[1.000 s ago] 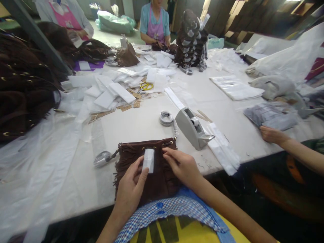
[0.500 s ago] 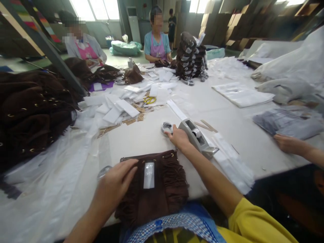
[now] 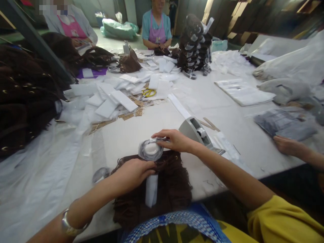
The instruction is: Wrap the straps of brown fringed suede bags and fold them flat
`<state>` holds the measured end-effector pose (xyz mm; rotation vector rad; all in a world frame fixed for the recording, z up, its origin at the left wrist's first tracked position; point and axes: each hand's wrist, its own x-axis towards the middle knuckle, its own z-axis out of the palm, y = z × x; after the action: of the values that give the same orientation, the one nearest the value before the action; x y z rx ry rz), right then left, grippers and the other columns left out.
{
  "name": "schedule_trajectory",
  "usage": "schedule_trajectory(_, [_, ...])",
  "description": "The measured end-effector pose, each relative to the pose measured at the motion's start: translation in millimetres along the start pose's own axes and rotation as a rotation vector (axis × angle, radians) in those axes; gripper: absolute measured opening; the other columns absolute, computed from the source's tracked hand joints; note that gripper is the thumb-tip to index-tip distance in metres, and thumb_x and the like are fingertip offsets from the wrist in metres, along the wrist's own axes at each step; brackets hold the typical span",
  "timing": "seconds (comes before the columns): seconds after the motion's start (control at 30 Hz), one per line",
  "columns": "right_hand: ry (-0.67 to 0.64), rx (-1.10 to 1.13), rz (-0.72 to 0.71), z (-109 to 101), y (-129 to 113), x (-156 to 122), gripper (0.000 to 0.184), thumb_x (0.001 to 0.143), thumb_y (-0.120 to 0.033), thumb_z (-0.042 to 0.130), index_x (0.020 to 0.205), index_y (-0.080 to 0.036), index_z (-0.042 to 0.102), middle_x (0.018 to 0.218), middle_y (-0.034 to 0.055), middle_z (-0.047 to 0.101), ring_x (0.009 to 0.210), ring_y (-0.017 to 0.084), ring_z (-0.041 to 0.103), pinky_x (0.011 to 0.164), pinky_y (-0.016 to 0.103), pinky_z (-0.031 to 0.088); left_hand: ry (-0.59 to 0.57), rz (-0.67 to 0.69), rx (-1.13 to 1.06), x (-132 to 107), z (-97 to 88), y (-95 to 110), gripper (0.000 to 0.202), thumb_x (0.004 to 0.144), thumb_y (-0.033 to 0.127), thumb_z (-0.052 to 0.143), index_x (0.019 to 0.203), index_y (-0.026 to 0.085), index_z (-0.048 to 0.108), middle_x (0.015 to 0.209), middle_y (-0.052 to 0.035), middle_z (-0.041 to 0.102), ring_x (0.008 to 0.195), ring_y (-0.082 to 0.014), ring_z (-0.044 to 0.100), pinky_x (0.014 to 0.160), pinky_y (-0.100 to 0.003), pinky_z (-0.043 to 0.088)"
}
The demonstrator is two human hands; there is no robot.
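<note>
A dark brown fringed bag (image 3: 174, 189) lies flat at the table's front edge, a white tag (image 3: 151, 192) hanging on its front. My left hand (image 3: 135, 172) is closed over the bag's top edge, its fingertips partly hidden. In my right hand (image 3: 173, 140) is a coiled grey strap (image 3: 143, 152), pinched on its right side just above the bag's opening. Another grey coil (image 3: 100, 174) rests on the table behind my left forearm. Right beside my right wrist stands a grey tape dispenser (image 3: 188, 126).
White packets (image 3: 106, 104) and yellow-handled scissors (image 3: 149, 92) lie ahead. Brown bags are heaped at left (image 3: 25, 91) and stacked at the back (image 3: 191, 47). A co-worker's hand (image 3: 288, 146) touches a grey wrapped bundle (image 3: 280, 123) at right. Two people sit opposite.
My right hand has brought the grey coil from beside the tape dispenser back to the bag's top edge. My left hand has shifted right along that edge. The view has tilted down.
</note>
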<state>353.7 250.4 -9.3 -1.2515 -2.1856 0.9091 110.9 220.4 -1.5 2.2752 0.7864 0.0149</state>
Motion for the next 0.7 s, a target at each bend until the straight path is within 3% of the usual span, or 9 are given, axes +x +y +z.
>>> schedule_trajectory(0.1, [-0.191,0.073,-0.126,-3,-13,-3,0.032,0.089,-0.02,0.058,0.12,-0.021,0.067,0.118,0.0058,0.068,0.109,0.016,0.062,0.099,0.029,0.045,-0.038,-0.027,0.113,-7,-11.1,17,0.024,0.095,0.036,0.046,0.098,0.028,0.069,0.074,-0.0015,0.07,0.069,-0.0221,0.067,0.06,-0.027,0.04])
schedule_trajectory(0.2, [-0.37,0.145,-0.124,-8,-17,-1,0.031,0.086,-0.016,0.062,0.114,-0.023,0.071,0.118,0.0036,0.069,0.106,0.015,0.064,0.098,0.028,0.045,-0.035,-0.019,0.095,-9,-27.2,31,0.028,0.097,0.038,0.042,0.092,0.027,0.067,0.076,-0.001,0.07,0.07,-0.021,0.067,0.061,-0.026,0.039])
schedule_trajectory(0.3, [-0.619,0.2,0.033,-11,-14,7,0.028,0.078,-0.012,0.067,0.103,-0.023,0.076,0.097,-0.0016,0.075,0.087,0.012,0.067,0.083,0.021,0.049,-0.013,-0.023,0.022,-5,-34.8,31,0.029,0.097,0.039,0.043,0.091,0.028,0.068,0.078,-0.0009,0.072,0.071,-0.0203,0.067,0.063,-0.026,0.041])
schedule_trajectory(0.43, [-0.896,0.218,0.334,-11,-5,22,0.016,0.081,-0.013,0.064,0.087,-0.018,0.078,0.066,-0.0045,0.071,0.059,0.009,0.06,0.061,0.019,0.046,0.058,-0.084,0.075,7,-26.4,10,0.029,0.096,0.04,0.044,0.093,0.027,0.069,0.078,-0.0033,0.072,0.074,-0.0228,0.068,0.065,-0.028,0.043])
schedule_trajectory(0.5, [-0.88,0.243,0.431,-12,-4,28,0.019,0.085,-0.028,0.065,0.077,-0.016,0.077,0.061,-0.0028,0.068,0.055,0.009,0.057,0.06,0.021,0.047,0.076,-0.132,0.162,12,-20.7,-3,0.03,0.097,0.041,0.041,0.094,0.026,0.067,0.08,-0.005,0.072,0.075,-0.0247,0.068,0.065,-0.03,0.043])
schedule_trajectory(0.6, [-0.726,0.269,0.527,-15,-7,33,0.043,0.08,-0.057,0.067,0.067,-0.016,0.075,0.06,0.0008,0.068,0.059,0.013,0.061,0.064,0.025,0.051,0.111,-0.173,0.219,17,-15.9,-18,0.03,0.097,0.042,0.041,0.097,0.025,0.066,0.086,-0.0056,0.074,0.077,-0.0248,0.069,0.065,-0.029,0.043])
schedule_trajectory(0.7, [-0.746,0.171,0.5,-12,-12,33,0.046,0.069,-0.064,0.073,0.066,-0.018,0.074,0.066,0.0015,0.07,0.069,0.017,0.065,0.067,0.026,0.052,0.162,-0.174,0.222,17,-13.6,-20,0.03,0.097,0.041,0.041,0.094,0.026,0.067,0.084,-0.0036,0.074,0.075,-0.0226,0.069,0.063,-0.028,0.041])
